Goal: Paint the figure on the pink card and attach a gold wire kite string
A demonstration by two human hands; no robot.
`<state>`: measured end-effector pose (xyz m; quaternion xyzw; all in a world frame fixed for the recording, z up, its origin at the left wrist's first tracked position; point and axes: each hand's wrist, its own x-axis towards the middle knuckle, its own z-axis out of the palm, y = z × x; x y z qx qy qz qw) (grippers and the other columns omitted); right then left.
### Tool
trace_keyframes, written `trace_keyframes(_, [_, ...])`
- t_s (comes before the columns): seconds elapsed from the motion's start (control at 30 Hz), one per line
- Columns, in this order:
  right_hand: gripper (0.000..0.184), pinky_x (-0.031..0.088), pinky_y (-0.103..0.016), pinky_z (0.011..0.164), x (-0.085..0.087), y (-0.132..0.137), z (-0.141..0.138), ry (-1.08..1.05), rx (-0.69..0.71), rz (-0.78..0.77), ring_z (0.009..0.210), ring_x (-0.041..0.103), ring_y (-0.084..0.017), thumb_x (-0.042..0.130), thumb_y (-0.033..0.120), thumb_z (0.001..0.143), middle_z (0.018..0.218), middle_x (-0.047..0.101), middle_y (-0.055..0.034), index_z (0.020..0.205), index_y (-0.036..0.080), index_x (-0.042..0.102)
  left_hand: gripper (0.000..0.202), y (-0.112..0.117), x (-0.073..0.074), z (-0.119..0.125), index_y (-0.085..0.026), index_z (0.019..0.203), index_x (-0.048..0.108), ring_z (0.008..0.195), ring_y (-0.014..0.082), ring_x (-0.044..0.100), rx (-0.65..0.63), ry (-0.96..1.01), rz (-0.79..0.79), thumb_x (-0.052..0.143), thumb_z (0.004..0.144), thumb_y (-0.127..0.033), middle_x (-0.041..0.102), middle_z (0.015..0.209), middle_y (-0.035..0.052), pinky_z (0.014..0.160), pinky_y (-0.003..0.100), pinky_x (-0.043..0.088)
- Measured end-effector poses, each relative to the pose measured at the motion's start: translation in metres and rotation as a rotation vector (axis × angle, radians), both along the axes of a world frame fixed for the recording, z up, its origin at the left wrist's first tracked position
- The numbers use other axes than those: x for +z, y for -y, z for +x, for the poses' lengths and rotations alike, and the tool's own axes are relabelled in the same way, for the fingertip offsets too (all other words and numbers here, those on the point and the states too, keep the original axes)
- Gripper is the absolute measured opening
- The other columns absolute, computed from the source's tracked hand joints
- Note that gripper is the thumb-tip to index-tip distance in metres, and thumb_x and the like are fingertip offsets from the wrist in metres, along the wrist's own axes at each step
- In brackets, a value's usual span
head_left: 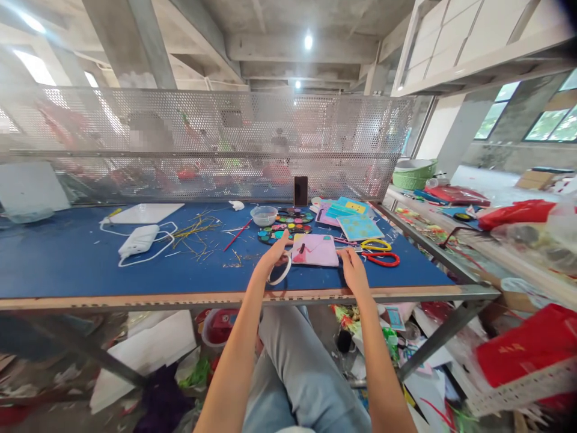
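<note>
A small pink painted panel [314,255] is held near the table's front edge, with a dark and red mark at its left and a green patch in its upper right corner. My left hand [276,255] grips its left side, thumb pointing up. A white ring, like a tape roll [283,273], hangs or stands at that hand; how it is held is hidden. My right hand [352,267] pinches the panel's right edge. Just behind lies a dark paint palette [265,236] with several colours. Scissors with yellow handles [377,245] and red handles [386,260] rest to the right.
Painted blue cards [360,228] lie behind the scissors. A clear bowl [264,215], a red stick or brush [237,234] and dry stalks [193,231] are left of the palette. A phone [300,191] stands at the mesh screen [225,132]. A white corded device [139,239] lies farther left.
</note>
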<state>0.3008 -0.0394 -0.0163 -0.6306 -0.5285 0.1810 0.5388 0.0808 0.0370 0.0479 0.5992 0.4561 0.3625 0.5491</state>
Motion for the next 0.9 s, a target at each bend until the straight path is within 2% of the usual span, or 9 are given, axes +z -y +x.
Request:
trace_keyframes(0.17, [0.035, 0.044, -0.038, 0.084, -0.002, -0.016, 0.006, -0.045, 0.044, 0.003, 0.092, 0.062, -0.028, 0.036, 0.058, 0.089, 0.089, 0.068, -0.0078, 0.078, 0.026, 0.046, 0.064, -0.007, 0.003, 0.007, -0.015, 0.097, 0.069, 0.040, 0.0091, 0.026, 0.036, -0.019, -0.059, 0.051, 0.082, -0.075, 0.028, 0.043, -0.0069, 0.043, 0.023, 0.015])
trace_keyframes(0.3, [0.036, 0.042, -0.038, 0.086, -0.002, -0.016, 0.006, -0.089, 0.053, 0.024, 0.094, 0.061, -0.028, 0.039, 0.059, 0.088, 0.091, 0.069, -0.0075, 0.074, 0.026, 0.043, 0.061, -0.001, 0.001, 0.008, -0.016, 0.092, 0.067, 0.039, 0.0078, 0.023, 0.058, 0.007, -0.071, 0.053, 0.081, -0.074, 0.029, 0.043, -0.0073, 0.042, 0.021, 0.013])
trace_keyframes(0.43, [0.038, 0.042, -0.038, 0.085, -0.001, -0.011, 0.005, -0.152, 0.034, 0.068, 0.096, 0.060, -0.028, 0.042, 0.061, 0.088, 0.100, 0.070, -0.0093, 0.078, 0.025, 0.048, 0.059, 0.008, 0.000, 0.000, -0.015, 0.099, 0.065, 0.037, 0.0072, 0.022, 0.069, 0.041, -0.064, 0.053, 0.083, -0.071, 0.029, 0.045, -0.0079, 0.041, 0.020, 0.009])
trace_keyframes(0.53, [0.039, 0.043, -0.038, 0.086, 0.000, -0.008, 0.006, -0.214, 0.033, 0.120, 0.101, 0.061, -0.028, 0.044, 0.062, 0.088, 0.112, 0.071, -0.0115, 0.080, 0.025, 0.052, 0.055, 0.016, -0.003, -0.011, -0.016, 0.100, 0.064, 0.036, 0.0057, 0.019, 0.083, 0.127, -0.067, 0.057, 0.083, -0.068, 0.026, 0.046, -0.0094, 0.040, 0.019, 0.006])
trace_keyframes(0.63, [0.038, 0.044, -0.038, 0.087, 0.001, -0.007, 0.002, -0.275, 0.048, 0.174, 0.102, 0.063, -0.028, 0.049, 0.060, 0.087, 0.108, 0.073, -0.0107, 0.076, 0.024, 0.052, 0.054, 0.025, -0.006, -0.021, -0.016, 0.093, 0.059, 0.037, 0.0032, 0.017, 0.118, 0.301, -0.075, 0.061, 0.079, -0.069, 0.028, 0.049, -0.0105, 0.039, 0.017, 0.008])
trace_keyframes(0.77, [0.036, 0.046, -0.038, 0.091, 0.009, -0.007, -0.020, -0.357, 0.056, 0.248, 0.102, 0.064, -0.025, 0.048, 0.057, 0.088, 0.099, 0.074, -0.0082, 0.077, 0.023, 0.054, 0.050, 0.037, -0.010, -0.027, -0.018, 0.087, 0.053, 0.040, 0.0015, 0.020, 0.108, 0.456, 0.053, 0.069, 0.076, -0.064, 0.029, 0.057, -0.0107, 0.040, 0.015, 0.013])
trace_keyframes(0.9, [0.032, 0.047, -0.034, 0.084, 0.020, -0.007, -0.056, -0.460, 0.177, 0.312, 0.090, 0.065, -0.021, 0.055, 0.052, 0.087, 0.088, 0.072, -0.0047, 0.078, 0.022, 0.061, 0.046, 0.042, -0.015, -0.027, -0.019, 0.083, 0.051, 0.043, 0.0017, 0.020, 0.039, 0.453, 0.122, 0.073, 0.075, -0.058, 0.026, 0.059, -0.0105, 0.042, 0.015, 0.011])
